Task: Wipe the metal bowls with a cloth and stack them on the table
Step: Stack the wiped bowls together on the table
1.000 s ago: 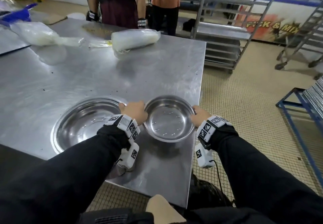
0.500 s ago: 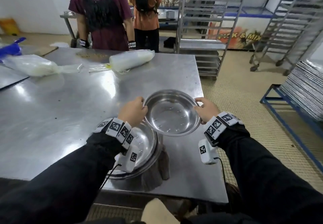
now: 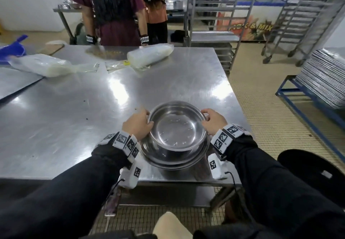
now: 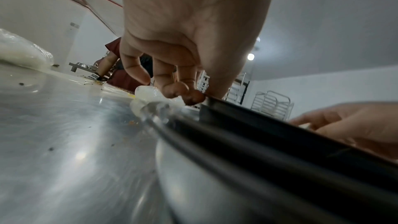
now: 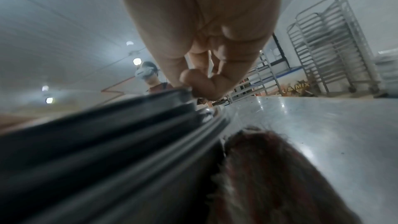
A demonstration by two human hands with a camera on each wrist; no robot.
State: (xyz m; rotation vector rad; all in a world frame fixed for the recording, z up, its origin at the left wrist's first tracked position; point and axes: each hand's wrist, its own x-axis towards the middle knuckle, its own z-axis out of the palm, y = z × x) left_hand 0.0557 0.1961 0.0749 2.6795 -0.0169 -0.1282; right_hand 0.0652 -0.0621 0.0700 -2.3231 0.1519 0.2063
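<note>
A: Risk?
B: The stack sits at the near right edge of the table [image 3: 78, 108]; a skewed drop could jam the small bowl [image 3: 177, 125] or nudge the large bowl [image 3: 175, 161] off.
A: Hands?
B: Left hand [image 3: 138, 125] pinches the left rim, right hand [image 3: 214, 121] pinches the right rim. Small bowl between them, nested in the large one.
A: Cloth?
B: Reddish cloth [image 5: 280, 176] beside the stack.

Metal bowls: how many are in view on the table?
2: the smaller bowl, gripped by both hands, sits nested in the larger bowl at the table's near edge. More could be hidden underneath.
</note>
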